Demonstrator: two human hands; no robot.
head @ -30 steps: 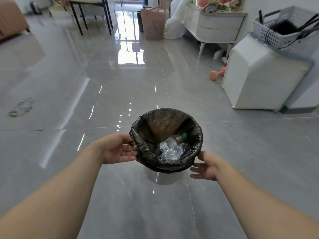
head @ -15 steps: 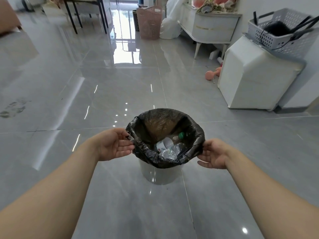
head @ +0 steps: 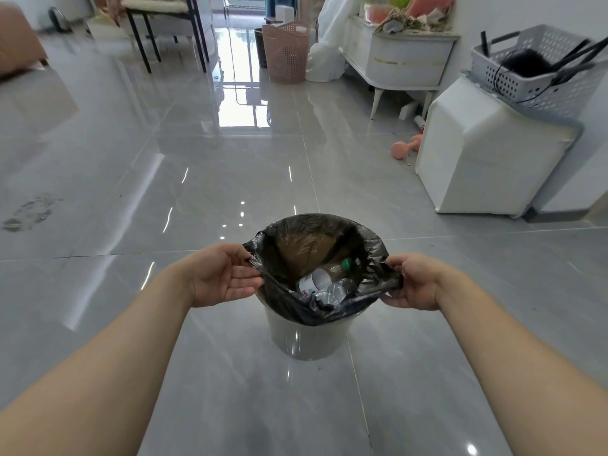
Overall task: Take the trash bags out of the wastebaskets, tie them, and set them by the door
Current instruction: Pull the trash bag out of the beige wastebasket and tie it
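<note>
A black trash bag [head: 368,245] lines a small grey wastebasket [head: 306,337] on the glossy floor in front of me. Its rim is pulled up off the basket on both sides. Crushed plastic bottles [head: 324,284] and a green cap lie inside. My left hand [head: 227,274] pinches the bag's left edge between thumb and fingers. My right hand [head: 413,281] grips the right edge, bunching the plastic.
A white cabinet [head: 487,153] with a grey perforated basket [head: 539,70] on top stands at the right. A pink dumbbell [head: 403,148] lies beside it. Further back are a pink laundry hamper [head: 286,51], a white sideboard [head: 404,60] and a black-legged table [head: 164,28].
Both hands have closed onto the bag's rim and lifted it off the basket's sides. More of the grey basket shows below the bag now.
</note>
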